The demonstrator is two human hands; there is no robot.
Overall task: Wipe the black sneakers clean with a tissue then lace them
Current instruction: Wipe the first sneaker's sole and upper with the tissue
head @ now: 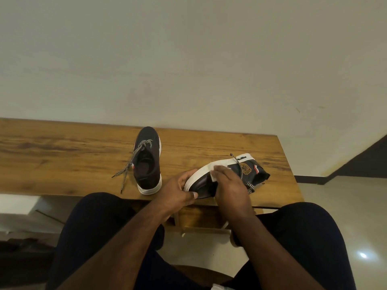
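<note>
Closest to me, my left hand (pixel 180 192) grips the toe end of the sneaker (pixel 226 174) I am cleaning, fingers curled over the white sole edge and thumb pressed flat on the black upper. Beside it, my right hand (pixel 228 185) lies over the side of the same shoe, fingers bent down onto a small white tissue (pixel 213 173) that shows only as a scrap beneath them; I read it as pinned against the shoe where sole meets upper.

This shoe lies tipped on its side near the front edge of the wooden table (pixel 62 147), sole rim turned up and away from me, heel end pointing right. I judge it light, with a stiff rubber sole and a soft upper that gives under pressure, so the firm sole rim is the place to hold while the wiping hand bears down. The tissue is thin and likely to tear or ball up if dragged hard across the textured rubber. The shoe's speckled lace (pixel 243 174) hangs loose across its side and could snag under the wipe.

Further back and to the left, the second sneaker (pixel 147 162) stands upright on its sole, toe pointing away, its own lace (pixel 127 170) undone and trailing off toward the left. Behind the table rises a plain pale wall (pixel 188 59).
</note>
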